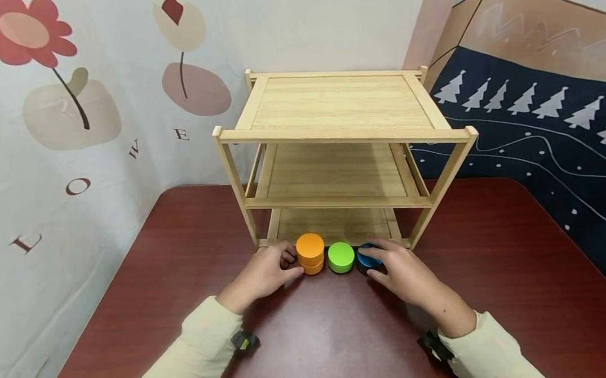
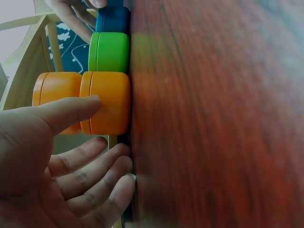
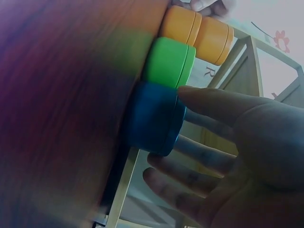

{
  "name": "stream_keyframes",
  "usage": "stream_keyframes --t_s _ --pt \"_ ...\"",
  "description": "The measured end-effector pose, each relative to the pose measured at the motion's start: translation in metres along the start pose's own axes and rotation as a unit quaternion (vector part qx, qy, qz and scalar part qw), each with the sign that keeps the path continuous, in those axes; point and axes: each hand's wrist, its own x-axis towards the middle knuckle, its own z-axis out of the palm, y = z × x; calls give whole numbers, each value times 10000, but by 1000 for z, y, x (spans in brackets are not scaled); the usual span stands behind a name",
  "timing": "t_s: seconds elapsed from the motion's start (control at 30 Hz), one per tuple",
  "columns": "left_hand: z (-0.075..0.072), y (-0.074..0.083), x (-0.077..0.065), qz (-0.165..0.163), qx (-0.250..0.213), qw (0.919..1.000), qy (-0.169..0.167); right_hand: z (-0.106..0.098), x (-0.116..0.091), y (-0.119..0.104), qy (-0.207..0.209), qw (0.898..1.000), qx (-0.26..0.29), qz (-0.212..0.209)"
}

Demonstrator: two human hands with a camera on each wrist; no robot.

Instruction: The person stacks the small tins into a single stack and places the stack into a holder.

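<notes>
Two round orange lidded tins [image 1: 310, 247] are stacked upright in front of the wooden shelf. Close to their right stands a single green tin [image 1: 340, 256], followed by a blue tin [image 1: 365, 264], all in a row. My left hand [image 1: 270, 271] is at the left of the orange stack. Its thumb lies across the near side of the tins, while its other fingers are spread loosely apart from them in the left wrist view. My right hand [image 1: 407, 271] holds the blue tin, thumb at the near side and fingers over the lid and far side, partly covering it.
A three-tier wooden shelf [image 1: 341, 135] stands on the dark red table [image 1: 321, 347], directly behind the tins. Printed cloth hangings [image 1: 193, 150] surround the table at left, back and right. Dark straps [image 1: 245, 342] sit at both wrists, below light sleeves.
</notes>
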Motion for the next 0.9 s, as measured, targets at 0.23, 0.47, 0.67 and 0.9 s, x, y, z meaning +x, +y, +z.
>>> stream_keyframes --t_s 0.23,0.47,0.67,0.9 --pt "0 -1 -1 84 132 9999 -54 2 0 2 23 10000 -25 -85" --pt "0 0 -1 13 232 9997 -35 1 1 2 96 9998 -75 -163" --pt "0 1 -1 -69 319 9995 -10 1 1 1 186 9995 -118 -221" --pt "1 0 -1 -51 373 9993 -2 0 -1 1 145 9996 -147 -175"
